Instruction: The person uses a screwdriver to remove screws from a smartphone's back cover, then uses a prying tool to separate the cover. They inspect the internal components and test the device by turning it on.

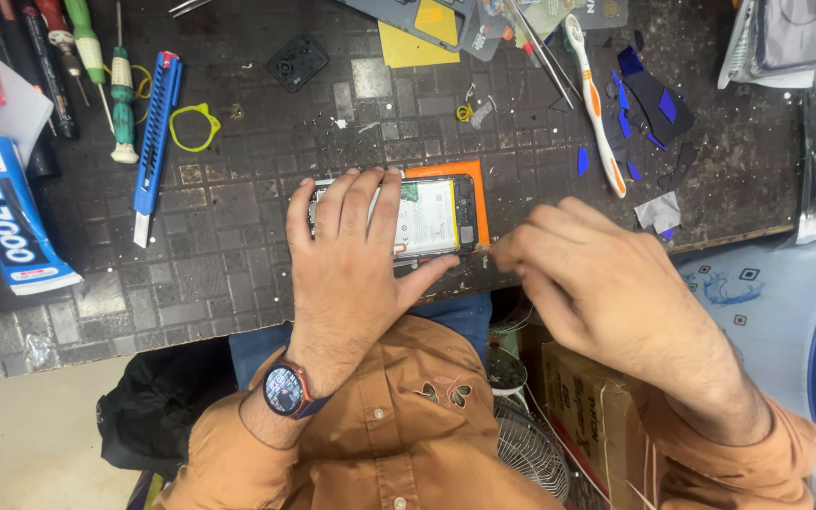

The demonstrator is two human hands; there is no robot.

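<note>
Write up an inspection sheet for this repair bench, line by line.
Surface: dark gridded mat, scuffed and speckled with debris.
Job's things: opened phone lying flat on an orange pad.
Clutter: blue utility knife, screwdrivers, glue tube, toothbrush, blue glass shards, yellow ring.
Grippers: left hand pressing the phone; right hand pinched at its right end.
Cables: nothing seen.
Surroundings: cardboard box and wire fan guard below the bench.

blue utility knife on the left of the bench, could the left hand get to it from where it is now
Probably yes. The left hand lies flat on the opened phone, and the blue utility knife lies apart to its left on the dark bench mat. Only bare mat shows between them, but the hand would have to leave the phone.
</note>
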